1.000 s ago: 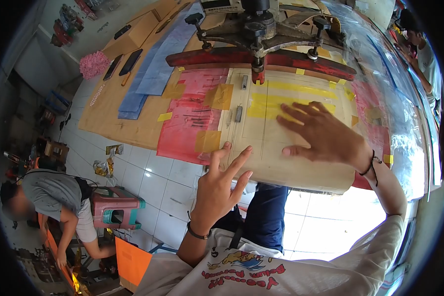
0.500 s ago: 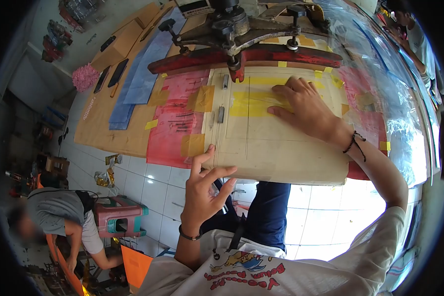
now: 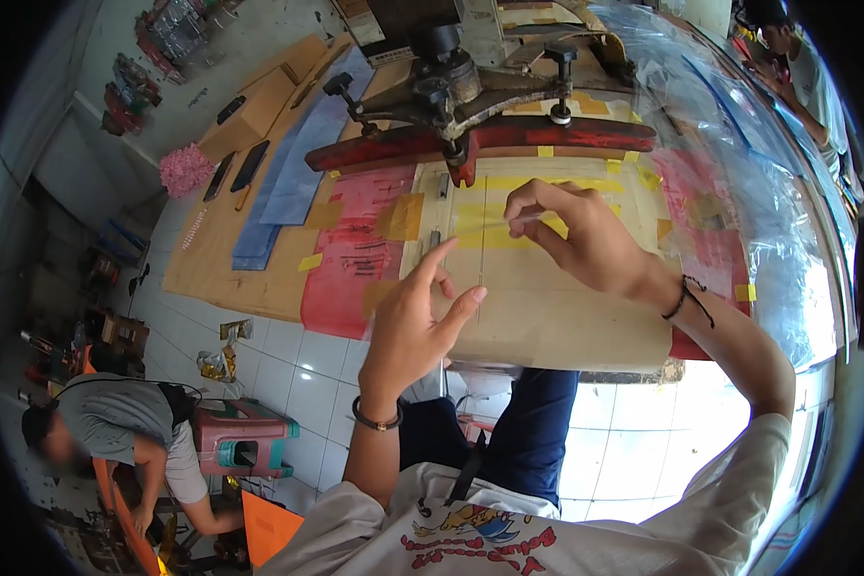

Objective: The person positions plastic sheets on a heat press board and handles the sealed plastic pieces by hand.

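Note:
My right hand point(image 3: 581, 235) is raised over a beige board point(image 3: 566, 331), its thumb and fingers pinched on the edge of a thin clear sheet point(image 3: 494, 225). The sheet is faint and blurred, and its outline is hard to make out. My left hand point(image 3: 413, 322) hovers by the board's near left corner, fingers apart, with nothing in it. Yellow tape point(image 3: 494, 183) and thin drawn lines mark the board's surface. Two small grey blocks sit along its left side, the nearer block point(image 3: 435, 239) just beyond my left fingertips.
A red clamp bar point(image 3: 384, 146) on a metal bracket point(image 3: 451, 91) spans the far side. Pink mesh point(image 3: 350, 245) and blue sheets point(image 3: 278, 206) lie to the left, clear plastic point(image 3: 787, 221) to the right. Another person point(image 3: 130, 432) bends at lower left near a stool point(image 3: 245, 442).
My right hand has lifted off the taped area and closed on the clear sheet, moving slightly left. My left hand has risen from the board's near edge toward the grey block.

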A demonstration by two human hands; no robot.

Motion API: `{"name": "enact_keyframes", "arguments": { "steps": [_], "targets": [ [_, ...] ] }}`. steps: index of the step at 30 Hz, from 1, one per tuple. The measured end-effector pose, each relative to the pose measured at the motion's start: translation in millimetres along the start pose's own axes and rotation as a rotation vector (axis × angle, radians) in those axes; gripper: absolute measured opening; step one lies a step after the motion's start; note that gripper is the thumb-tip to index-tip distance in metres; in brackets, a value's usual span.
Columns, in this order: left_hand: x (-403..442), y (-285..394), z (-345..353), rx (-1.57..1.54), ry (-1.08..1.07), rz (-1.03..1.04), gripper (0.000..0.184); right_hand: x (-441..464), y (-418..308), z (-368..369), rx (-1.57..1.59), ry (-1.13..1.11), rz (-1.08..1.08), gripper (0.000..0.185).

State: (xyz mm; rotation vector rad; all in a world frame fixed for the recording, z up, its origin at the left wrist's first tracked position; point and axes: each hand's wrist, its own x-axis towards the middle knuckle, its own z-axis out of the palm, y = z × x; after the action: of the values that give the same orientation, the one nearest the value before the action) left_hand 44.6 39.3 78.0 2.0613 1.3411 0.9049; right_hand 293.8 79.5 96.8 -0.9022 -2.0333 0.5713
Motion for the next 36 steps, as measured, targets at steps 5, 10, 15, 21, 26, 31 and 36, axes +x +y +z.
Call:
{"name": "enact_keyframes", "arguments": {
  "steps": [5,10,15,21,26,31,36],
  "targets": [
    [0,-7,12,-0.125,0.122,-0.029,0.049,-4,-7,7,0.107,0.07,-0.01,0.035],
    [-3,-14,16,-0.182,0.11,0.025,0.025,-5,-19,11,0.358,-0.01,0.147,0.041],
    [-10,-8,9,-0.173,0.033,0.0,0.027,-6,-15,12,0.422,0.004,0.219,0.038],
    [-13,-13,9,-0.21,-0.009,-0.028,0.027,-8,-17,11,0.409,-0.078,0.258,0.038],
    [-14,-20,11,-0.201,0.059,0.012,0.022,-16,-19,21,0.359,-0.281,0.222,0.054],
    [-13,-18,10,-0.226,0.049,0.102,0.019,-21,-16,29,0.358,-0.227,0.21,0.043],
    [-15,-28,15,-0.377,0.049,0.021,0.014,-21,-17,26,0.271,-0.225,0.138,0.017]
  ]
}}
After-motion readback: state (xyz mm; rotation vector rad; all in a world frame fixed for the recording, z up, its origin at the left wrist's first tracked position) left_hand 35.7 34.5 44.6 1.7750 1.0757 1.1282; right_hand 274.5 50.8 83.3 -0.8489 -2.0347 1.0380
